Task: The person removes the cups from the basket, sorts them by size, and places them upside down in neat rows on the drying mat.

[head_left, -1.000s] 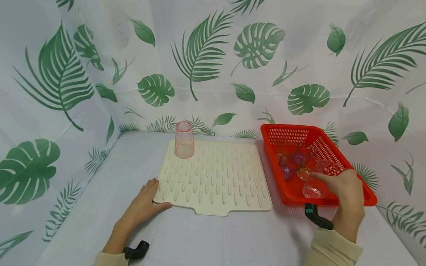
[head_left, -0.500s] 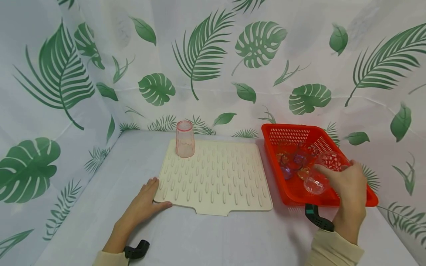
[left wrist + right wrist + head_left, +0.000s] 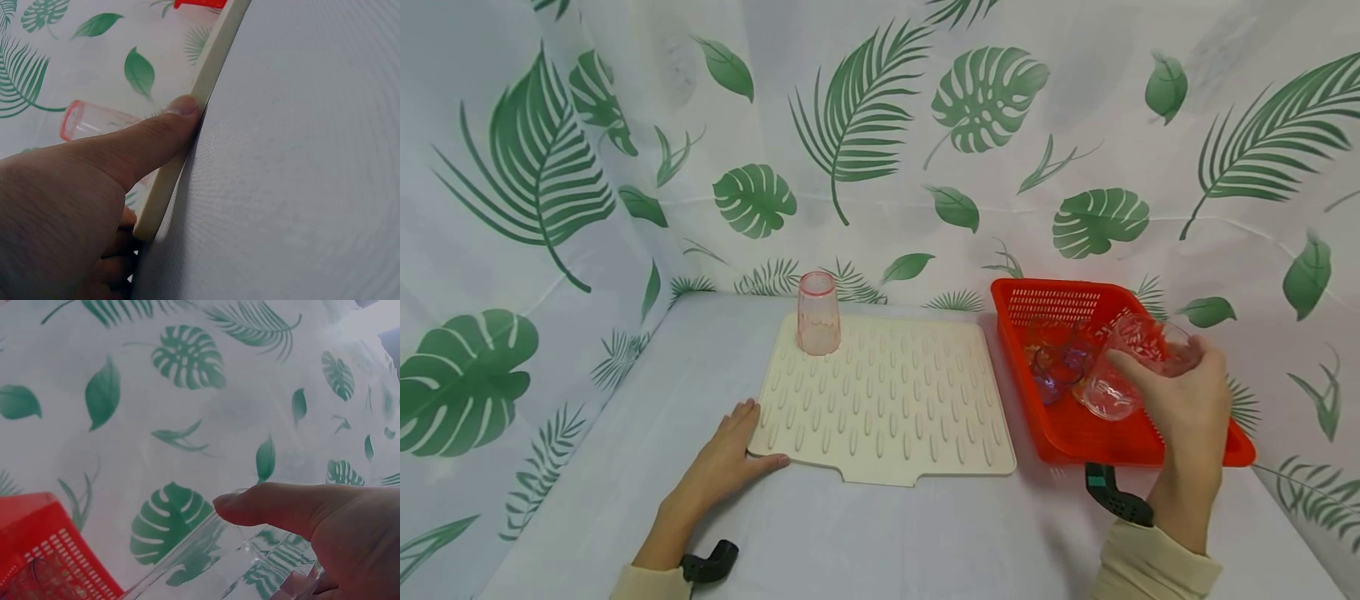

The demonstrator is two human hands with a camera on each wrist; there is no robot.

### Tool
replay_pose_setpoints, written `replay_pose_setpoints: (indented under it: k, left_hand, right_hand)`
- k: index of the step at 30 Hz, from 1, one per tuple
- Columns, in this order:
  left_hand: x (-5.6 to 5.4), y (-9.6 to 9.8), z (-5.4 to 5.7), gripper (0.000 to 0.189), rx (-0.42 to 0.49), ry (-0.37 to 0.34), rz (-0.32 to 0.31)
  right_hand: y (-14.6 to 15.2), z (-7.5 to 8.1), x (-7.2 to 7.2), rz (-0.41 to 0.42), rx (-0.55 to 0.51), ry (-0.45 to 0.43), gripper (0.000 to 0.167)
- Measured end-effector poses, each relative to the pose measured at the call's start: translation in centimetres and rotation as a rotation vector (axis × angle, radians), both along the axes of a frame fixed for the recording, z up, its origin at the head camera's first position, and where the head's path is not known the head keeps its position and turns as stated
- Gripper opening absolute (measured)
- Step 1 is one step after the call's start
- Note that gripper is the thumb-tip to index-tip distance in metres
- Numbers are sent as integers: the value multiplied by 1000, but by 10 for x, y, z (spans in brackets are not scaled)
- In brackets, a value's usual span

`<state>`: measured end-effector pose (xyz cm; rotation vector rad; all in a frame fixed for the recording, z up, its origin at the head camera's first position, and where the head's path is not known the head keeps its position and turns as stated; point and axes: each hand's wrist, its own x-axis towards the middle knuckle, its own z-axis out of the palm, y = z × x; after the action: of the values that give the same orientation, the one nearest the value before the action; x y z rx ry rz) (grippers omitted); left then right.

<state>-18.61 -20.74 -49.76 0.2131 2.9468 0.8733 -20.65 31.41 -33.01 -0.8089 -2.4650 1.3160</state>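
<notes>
My right hand (image 3: 1191,408) grips a clear drinking glass (image 3: 1111,390) over the right side of the red basket (image 3: 1052,442). In the right wrist view, the thumb lies along the side of the tilted glass (image 3: 206,562); most fingers are hidden. My left hand (image 3: 726,442) rests at the front left corner of a cream ridged draining board (image 3: 887,396), thumb along its front edge and fingers along its left side. A pink-tinted glass (image 3: 818,321) stands mouth down on the board's back left.
Several coloured glass cups (image 3: 1063,362) lie in the basket, which stands right of the board. A leaf-print curtain (image 3: 880,150) rises behind and beside the white-covered table (image 3: 880,542).
My right hand has lifted the clear glass up from the basket's front part, tilting it further. The left hand, the board and the pink glass have stayed put.
</notes>
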Motion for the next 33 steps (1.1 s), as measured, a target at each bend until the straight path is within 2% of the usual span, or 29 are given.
replay_pose_setpoints:
  k: [4, 14, 22, 33]
  left_hand:
    - [-1, 1, -2, 110, 3, 6, -3]
    - [1, 0, 1, 111, 3, -6, 0]
    - [2, -1, 2, 111, -6, -10, 3]
    - [1, -1, 2, 110, -4, 6, -3]
  right_hand:
    - [-6, 4, 0, -14, -24, 32, 110]
    - [-22, 12, 0, -42, -67, 125, 96]
    - [-38, 12, 1, -18, -72, 273, 81]
    - [-63, 9, -3, 33, -64, 354, 77]
